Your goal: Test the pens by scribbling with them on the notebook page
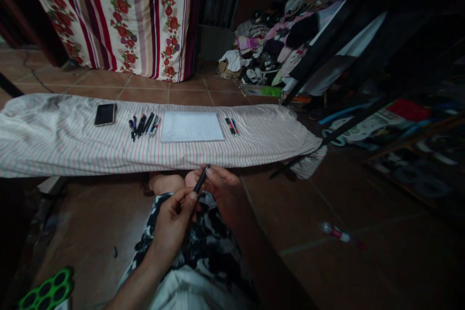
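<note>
Above my lap, a dark pen (200, 180) slants up and to the right between my two hands. My left hand (177, 213) pinches its lower end between thumb and fingers. My right hand (222, 189) is closed about the upper end, near the tip; some of its fingers are hidden. Beyond them, a spiral notebook (192, 126) lies open on the striped cloth (189, 156). Several pens (144, 125) rest left of the notebook, and a few more pens (231, 126) lie to its right.
A dark-screened phone (105, 114) sits at the cloth's left part. Dark bars (337, 128) cross the right side. Heaped clothes (276, 41) lie at the back right, near a flowered curtain (123, 19). A bottle (340, 234) and a green object (47, 291) are on the floor.
</note>
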Tool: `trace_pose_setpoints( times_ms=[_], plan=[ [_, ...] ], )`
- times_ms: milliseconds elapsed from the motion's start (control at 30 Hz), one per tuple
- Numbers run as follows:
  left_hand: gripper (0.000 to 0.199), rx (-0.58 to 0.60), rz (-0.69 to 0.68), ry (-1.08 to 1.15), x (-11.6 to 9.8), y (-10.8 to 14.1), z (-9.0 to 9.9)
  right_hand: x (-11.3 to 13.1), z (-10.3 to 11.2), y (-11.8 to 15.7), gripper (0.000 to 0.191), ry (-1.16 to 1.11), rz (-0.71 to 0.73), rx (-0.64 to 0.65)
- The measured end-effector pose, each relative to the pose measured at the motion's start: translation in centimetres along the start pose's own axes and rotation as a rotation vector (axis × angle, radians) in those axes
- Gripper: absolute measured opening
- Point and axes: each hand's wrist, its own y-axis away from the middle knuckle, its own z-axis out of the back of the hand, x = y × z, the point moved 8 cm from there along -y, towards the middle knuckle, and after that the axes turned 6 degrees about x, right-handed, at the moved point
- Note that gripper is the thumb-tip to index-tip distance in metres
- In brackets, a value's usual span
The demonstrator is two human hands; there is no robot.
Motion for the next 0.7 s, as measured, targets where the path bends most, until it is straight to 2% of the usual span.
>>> trace_pose_setpoints(
  times_ms=[233, 467, 600, 700],
  plan=[
    [0.034, -0.101, -0.083, -0.189, -1.2, 0.0, 0.3, 0.3, 0.5, 0.2, 0.027, 0.037, 0.002, -0.026],
    [0.032, -0.014, -0.082, -0.216, -1.2, 0.5, -0.1, 0.9, 0.9, 0.9, 0.024, 0.134, 0.023, -0.047],
    [0.044, 0.054, -0.036, -0.132, -1.1, 0.5, -0.9, 0.7, 1.1, 1.1, 0.027, 0.096, 0.031, -0.057],
    [0.045, 0.092, 0.022, -0.022, -0.8, 0.4, -1.5, 0.6, 1.0, 1.1, 0.029, 0.056, 0.021, -0.067]
  ],
)
